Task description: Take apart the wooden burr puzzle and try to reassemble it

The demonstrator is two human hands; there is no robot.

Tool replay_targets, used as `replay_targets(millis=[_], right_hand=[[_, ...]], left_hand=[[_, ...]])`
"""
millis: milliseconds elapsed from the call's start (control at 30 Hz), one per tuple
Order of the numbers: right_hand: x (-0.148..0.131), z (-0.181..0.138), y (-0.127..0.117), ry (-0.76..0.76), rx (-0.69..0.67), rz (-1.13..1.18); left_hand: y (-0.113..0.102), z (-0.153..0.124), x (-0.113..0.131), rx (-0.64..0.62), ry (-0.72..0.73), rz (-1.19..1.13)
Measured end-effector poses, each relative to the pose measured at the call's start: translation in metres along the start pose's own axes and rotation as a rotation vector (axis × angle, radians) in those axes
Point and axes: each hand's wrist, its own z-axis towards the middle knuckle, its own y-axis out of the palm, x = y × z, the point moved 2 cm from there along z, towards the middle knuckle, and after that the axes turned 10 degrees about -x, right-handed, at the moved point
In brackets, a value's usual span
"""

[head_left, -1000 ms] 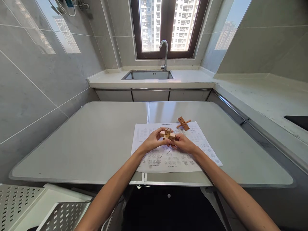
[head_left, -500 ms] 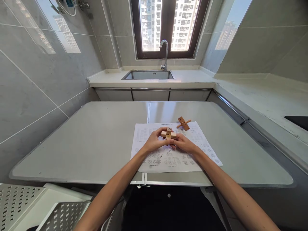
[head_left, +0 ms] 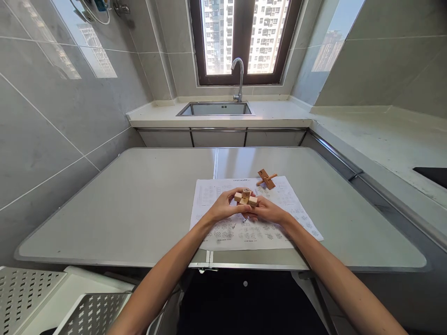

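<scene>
A small wooden interlocking puzzle (head_left: 245, 197) of crossed light-wood bars is held up between both hands, just above a printed sheet of paper (head_left: 300, 218). My left hand (head_left: 223, 208) grips it from the left with curled fingers. From the right, my right hand (head_left: 268, 210) pinches it. A second, darker wooden cross piece (head_left: 266, 178) lies on the far edge of the sheet, beyond my right hand and apart from it.
The sheet lies on a grey table (head_left: 139, 204). Behind it is a counter with a steel sink (head_left: 215, 109) and tap (head_left: 239, 77) under a window. A counter runs along the right. Perforated metal shelves (head_left: 31, 291) sit at the lower left.
The puzzle has been turned in my hands, so its bars now point at a different angle. Both hands have stayed at about the same place over the sheet.
</scene>
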Motion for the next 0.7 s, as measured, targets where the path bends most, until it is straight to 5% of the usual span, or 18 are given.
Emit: replay_targets(millis=[400,700], right_hand=[[0.0,-0.006,0.003,0.029,-0.292,0.096],[0.012,0.0,-0.002,-0.043,-0.132,0.14]], left_hand=[[0.006,-0.002,-0.003,-0.447,-0.076,-0.257],[0.005,-0.002,0.0,-0.363,-0.037,-0.404]])
